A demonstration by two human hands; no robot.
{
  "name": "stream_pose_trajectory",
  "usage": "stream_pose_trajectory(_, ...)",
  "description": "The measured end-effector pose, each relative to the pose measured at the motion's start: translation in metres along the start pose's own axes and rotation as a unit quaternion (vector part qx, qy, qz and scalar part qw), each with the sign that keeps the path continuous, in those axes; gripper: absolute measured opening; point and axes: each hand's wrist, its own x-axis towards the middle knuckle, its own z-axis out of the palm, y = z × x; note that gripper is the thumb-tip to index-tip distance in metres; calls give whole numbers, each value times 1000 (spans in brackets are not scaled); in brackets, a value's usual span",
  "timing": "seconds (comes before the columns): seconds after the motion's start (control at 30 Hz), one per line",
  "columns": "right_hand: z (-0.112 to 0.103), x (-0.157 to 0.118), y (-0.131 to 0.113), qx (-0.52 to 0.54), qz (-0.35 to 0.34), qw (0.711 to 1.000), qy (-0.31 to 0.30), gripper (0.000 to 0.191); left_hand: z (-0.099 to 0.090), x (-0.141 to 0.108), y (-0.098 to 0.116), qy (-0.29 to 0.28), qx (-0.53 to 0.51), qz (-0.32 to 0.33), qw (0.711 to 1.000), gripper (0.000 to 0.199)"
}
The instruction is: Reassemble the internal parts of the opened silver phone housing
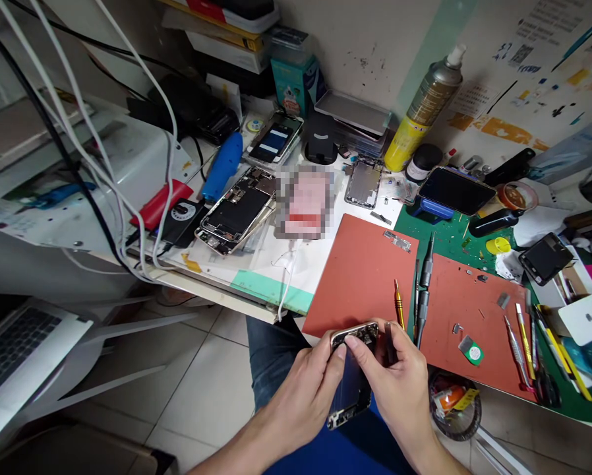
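In the head view, an opened smartphone is held upright over my lap, just off the bench's front edge. Its inner side, with dark internal parts and a bluish-black panel, faces me. My left hand is closed around its left side, thumb near the top edge. My right hand grips the other side, its thumb pressed on the upper inside. A small dark piece shows by the right fingers; I cannot make out what it is. Beyond the hands, a gold screwdriver lies on a red-brown mat.
Opened phones lie at the back left, and a circuit board rests on the mat. A second mat holds small parts and several tools. A yellow spray can stands behind. White cables hang at left; a bin sits below.
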Motion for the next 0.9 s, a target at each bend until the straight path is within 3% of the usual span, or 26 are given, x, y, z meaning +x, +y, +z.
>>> stream_pose_trajectory(0.37,0,-1,-2,-24,-39,999,18,27,3,5,0,15,-3,-8,1000,28)
stream_pose_trajectory(0.9,5,3,-1,10,49,999,-9,33,3,15,-4,22,-77,-31,996,38)
